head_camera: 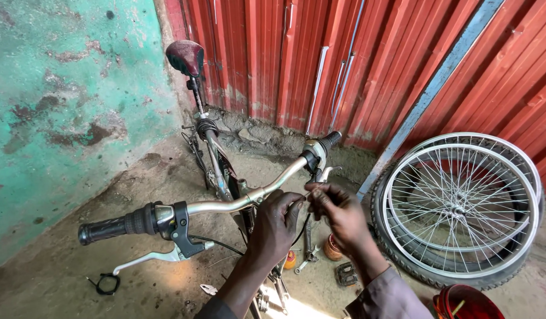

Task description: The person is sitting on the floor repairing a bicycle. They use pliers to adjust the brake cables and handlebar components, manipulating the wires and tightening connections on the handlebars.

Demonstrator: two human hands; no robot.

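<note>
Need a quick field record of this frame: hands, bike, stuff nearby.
left hand: at the handlebar middle, fingertips pinched together with the right
right hand: pinching something thin, too small to tell
bike: upright, maroon saddle, black grip and brake lever on the near end
wheels: spoked rims and tyre leaning on the red corrugated wall
ground: pedal, small tools, red bucket

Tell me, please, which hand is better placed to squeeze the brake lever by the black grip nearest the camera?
Probably the left hand: it rests on the handlebar, on the brake lever's side; the right hand pinches something small farther away.
</note>
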